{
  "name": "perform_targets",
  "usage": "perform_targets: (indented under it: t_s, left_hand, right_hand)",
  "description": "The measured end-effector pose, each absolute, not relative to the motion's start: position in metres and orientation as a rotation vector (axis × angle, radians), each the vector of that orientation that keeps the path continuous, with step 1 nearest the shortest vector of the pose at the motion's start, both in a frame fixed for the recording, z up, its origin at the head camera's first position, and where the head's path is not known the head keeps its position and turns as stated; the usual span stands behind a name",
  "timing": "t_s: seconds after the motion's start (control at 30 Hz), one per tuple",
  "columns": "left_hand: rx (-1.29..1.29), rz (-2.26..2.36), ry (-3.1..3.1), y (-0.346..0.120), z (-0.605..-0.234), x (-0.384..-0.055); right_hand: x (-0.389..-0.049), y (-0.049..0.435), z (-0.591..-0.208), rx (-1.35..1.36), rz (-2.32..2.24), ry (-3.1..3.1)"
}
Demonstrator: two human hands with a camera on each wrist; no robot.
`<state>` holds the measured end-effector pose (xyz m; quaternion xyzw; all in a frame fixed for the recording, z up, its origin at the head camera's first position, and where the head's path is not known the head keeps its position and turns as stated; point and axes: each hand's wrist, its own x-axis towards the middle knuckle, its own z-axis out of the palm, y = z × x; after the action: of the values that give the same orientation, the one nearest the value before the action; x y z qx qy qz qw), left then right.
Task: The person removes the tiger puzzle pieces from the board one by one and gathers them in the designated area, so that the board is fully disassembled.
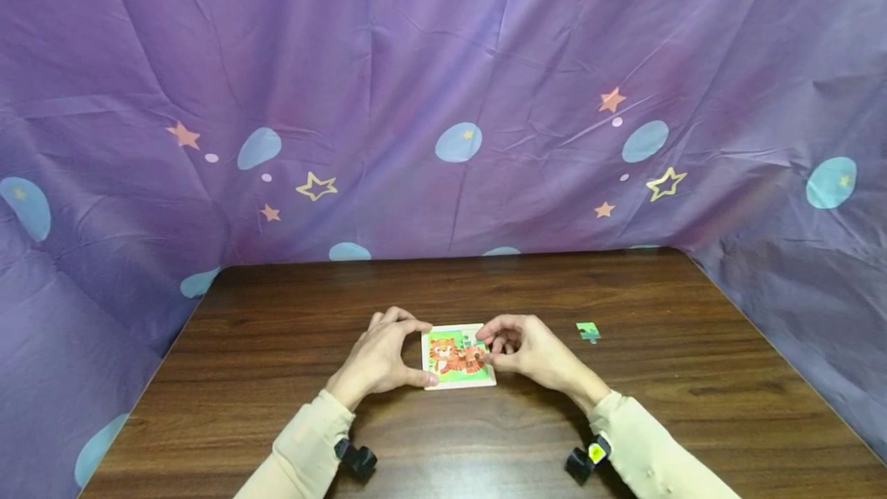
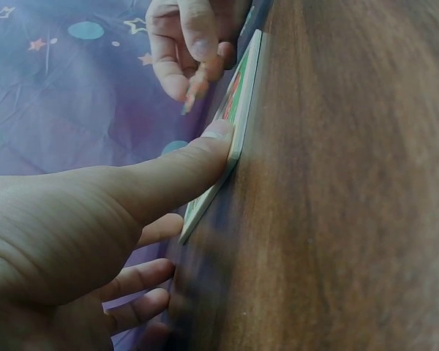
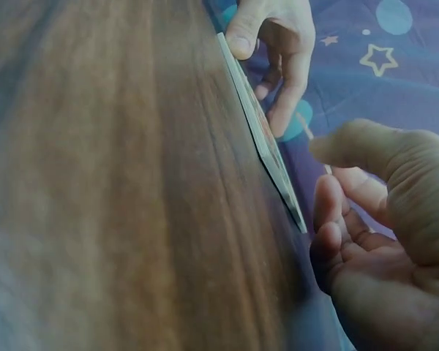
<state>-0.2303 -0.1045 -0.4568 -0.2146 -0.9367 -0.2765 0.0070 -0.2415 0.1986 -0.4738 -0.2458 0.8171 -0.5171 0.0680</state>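
A small jigsaw puzzle board (image 1: 463,386) with a pale rim and an orange tiger picture lies on the table. My left hand (image 1: 379,356) holds it at the left side, thumb on the near edge and forefinger at the far edge. From the right, my right hand (image 1: 530,349) pinches an orange puzzle piece (image 2: 195,88) between thumb and fingers. In the left wrist view this piece is tilted and raised over the board. A pale unfilled spot with greenish shapes shows at the board's upper right, partly hidden by the right fingers.
One loose green and blue puzzle piece (image 1: 587,331) lies on the brown wooden table (image 1: 291,306), to the right of my right hand. A purple curtain (image 1: 388,98) with stars hangs behind the table and along its sides. Each wrist carries a small black camera.
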Motion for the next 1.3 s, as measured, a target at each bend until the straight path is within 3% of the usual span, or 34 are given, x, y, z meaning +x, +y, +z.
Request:
perform_targets:
  t_s: [0.5, 1.3]
  left_hand:
    - [-0.672, -0.871, -2.929, -0.105, -0.458, -0.228]
    - [-0.674, -0.879, -2.911, -0.105, -0.458, -0.230]
  right_hand:
    - [-0.234, 0.228, -0.440, -0.759, -1.629, 2.518]
    - [-0.219, 0.341, -0.405, -0.690, -1.586, 2.707]
